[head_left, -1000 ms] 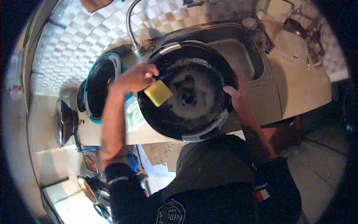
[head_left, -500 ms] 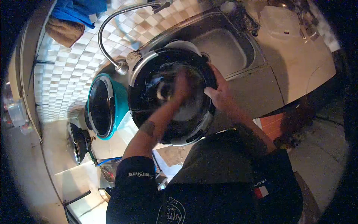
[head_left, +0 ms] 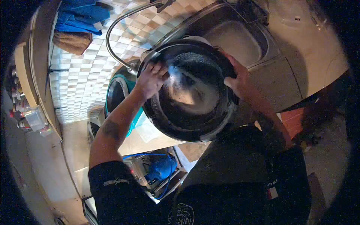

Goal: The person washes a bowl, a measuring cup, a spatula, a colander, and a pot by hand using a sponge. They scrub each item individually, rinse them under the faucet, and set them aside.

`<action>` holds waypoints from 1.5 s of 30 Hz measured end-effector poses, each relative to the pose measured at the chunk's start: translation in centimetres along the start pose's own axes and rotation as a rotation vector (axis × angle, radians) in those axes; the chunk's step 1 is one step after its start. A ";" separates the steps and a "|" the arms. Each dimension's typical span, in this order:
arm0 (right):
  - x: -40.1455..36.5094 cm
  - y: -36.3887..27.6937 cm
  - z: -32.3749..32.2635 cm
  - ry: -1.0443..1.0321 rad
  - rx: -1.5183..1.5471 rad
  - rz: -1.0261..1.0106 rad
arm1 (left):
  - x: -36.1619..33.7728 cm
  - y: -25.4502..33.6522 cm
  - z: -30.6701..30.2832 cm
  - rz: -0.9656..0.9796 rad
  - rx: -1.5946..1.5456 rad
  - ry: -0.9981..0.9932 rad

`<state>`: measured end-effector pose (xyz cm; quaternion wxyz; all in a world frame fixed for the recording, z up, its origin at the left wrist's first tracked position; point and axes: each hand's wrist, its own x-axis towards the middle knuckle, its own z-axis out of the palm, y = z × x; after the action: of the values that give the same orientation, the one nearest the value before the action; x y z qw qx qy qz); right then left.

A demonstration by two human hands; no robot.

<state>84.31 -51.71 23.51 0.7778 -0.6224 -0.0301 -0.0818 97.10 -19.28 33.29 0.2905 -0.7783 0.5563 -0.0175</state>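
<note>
A large round black basin (head_left: 195, 122), with grey patches on its rim, is held tilted over the counter beside the sink. Its inside looks wet, with whitish foam and a bright reflection. My right hand (head_left: 238, 79) grips the right rim, thumb on the inner side and fingers mostly hidden behind the wall. Over the left rim reaches my left hand (head_left: 152, 79), its fingers apart against the inner wall. I cannot make out anything under that palm.
The metal sink (head_left: 234, 39) lies behind and right. A flexible faucet (head_left: 108, 35) arches at the back left. Left of the basin stands a teal bucket (head_left: 131, 84). Blue cloth (head_left: 80, 18) and a brown towel (head_left: 73, 42) hang on the tiled wall. Below is a blue object (head_left: 163, 167).
My left hand has moved from the basin's middle up to its left rim. The basin is tilted differently, still in my right hand. The view has shifted, showing more below the counter.
</note>
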 end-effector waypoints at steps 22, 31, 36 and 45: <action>3.6 -6.9 -3.0 0.185 -0.095 0.051 | -3.6 4.5 9.8 -0.648 -1.715 0.336; 5.5 -2.9 -2.6 0.468 -0.462 -0.147 | 10.1 27.6 1.1 -0.466 -1.077 0.279; 4.2 -0.7 -6.4 0.350 -0.506 -0.241 | 5.4 26.5 2.0 -0.288 -1.089 0.324; 3.8 -2.5 -5.3 0.324 -0.379 -0.253 | 0.7 26.3 2.8 -0.581 -1.281 0.084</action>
<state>87.38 -57.71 25.29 0.6258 -0.7268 0.0330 -0.2810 75.88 -24.31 18.39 -0.2630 -0.9120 0.2376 0.2064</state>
